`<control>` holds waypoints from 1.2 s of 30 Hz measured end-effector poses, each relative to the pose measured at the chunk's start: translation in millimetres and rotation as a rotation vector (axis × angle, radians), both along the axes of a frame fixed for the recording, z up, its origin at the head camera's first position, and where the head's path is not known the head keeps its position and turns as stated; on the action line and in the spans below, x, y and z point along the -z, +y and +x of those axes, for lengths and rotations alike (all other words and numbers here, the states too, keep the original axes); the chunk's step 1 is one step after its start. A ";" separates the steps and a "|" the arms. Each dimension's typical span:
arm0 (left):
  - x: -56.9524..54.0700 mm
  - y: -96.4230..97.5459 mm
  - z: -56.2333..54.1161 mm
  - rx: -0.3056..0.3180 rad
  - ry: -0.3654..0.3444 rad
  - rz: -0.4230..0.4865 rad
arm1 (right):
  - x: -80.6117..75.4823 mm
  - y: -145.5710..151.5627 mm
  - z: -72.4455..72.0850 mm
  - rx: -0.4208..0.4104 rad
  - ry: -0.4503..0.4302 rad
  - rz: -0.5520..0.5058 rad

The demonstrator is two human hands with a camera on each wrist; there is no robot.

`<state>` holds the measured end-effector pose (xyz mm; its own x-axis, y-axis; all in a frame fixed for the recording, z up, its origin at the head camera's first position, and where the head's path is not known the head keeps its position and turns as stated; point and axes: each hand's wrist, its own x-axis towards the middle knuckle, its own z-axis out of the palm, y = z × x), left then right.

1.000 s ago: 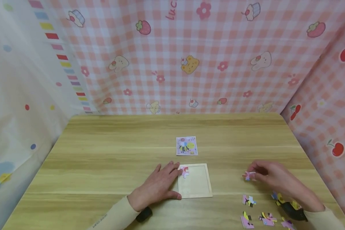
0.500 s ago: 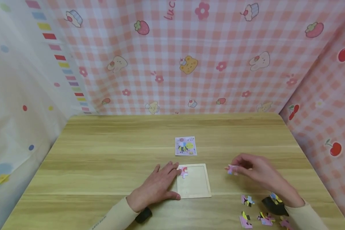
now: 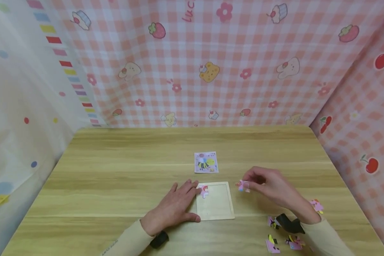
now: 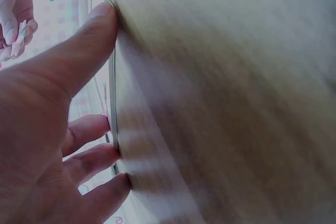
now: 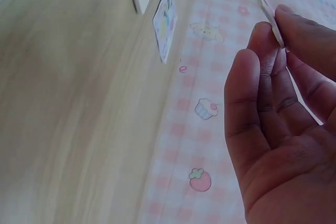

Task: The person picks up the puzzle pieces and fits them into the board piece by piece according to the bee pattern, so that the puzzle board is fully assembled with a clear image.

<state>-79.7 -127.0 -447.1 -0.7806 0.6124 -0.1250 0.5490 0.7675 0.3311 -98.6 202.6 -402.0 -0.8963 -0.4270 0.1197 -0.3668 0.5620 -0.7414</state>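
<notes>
My right hand [image 3: 265, 183] pinches a pink jigsaw piece [image 3: 242, 185] between thumb and fingers, just right of the square wooden puzzle tray [image 3: 216, 206]. In the right wrist view that jigsaw piece [image 5: 269, 14] shows edge-on. My left hand [image 3: 176, 206] rests along the tray's left edge with its fingers spread, thumb near the bottom corner. Inside the tray's top left corner lies one piece [image 3: 204, 191], partly covered by a left fingertip. The left wrist view shows the thumb and fingertips of the left hand [image 4: 68, 108] against the tray's side.
A square picture card [image 3: 206, 162] of a bee lies behind the tray. Several loose pieces, one with yellow and black [image 3: 272, 244], lie at the front right, some hidden under the right wrist's black strap [image 3: 289, 224]. Checked cloth [image 3: 179, 53] hangs behind the wooden table [image 3: 131, 153].
My right hand has carried the pink jigsaw piece leftward from above the loose pieces to beside the tray. The left hand has stayed at the tray's edge.
</notes>
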 end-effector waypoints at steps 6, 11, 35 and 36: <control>-0.7 -0.3 -0.1 -0.004 -0.004 0.000 | -2.9 -10.3 -2.5 -0.010 0.001 0.000; 0.1 -0.7 -0.9 0.000 0.006 0.003 | -1.9 -18.2 -6.9 -0.017 -0.012 -0.017; -1.2 -1.3 1.6 -0.009 -0.019 -0.013 | 24.6 -67.8 -30.2 -0.115 -0.105 0.011; -1.3 -1.4 1.7 -0.008 -0.017 -0.014 | 25.3 -69.1 -31.0 -0.119 -0.107 0.014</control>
<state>-78.0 -128.4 -445.8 -0.7831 0.6043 -0.1469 0.5372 0.7763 0.3298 -129.6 133.5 -427.3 -0.8468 -0.5316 0.0195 -0.3507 0.5304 -0.7718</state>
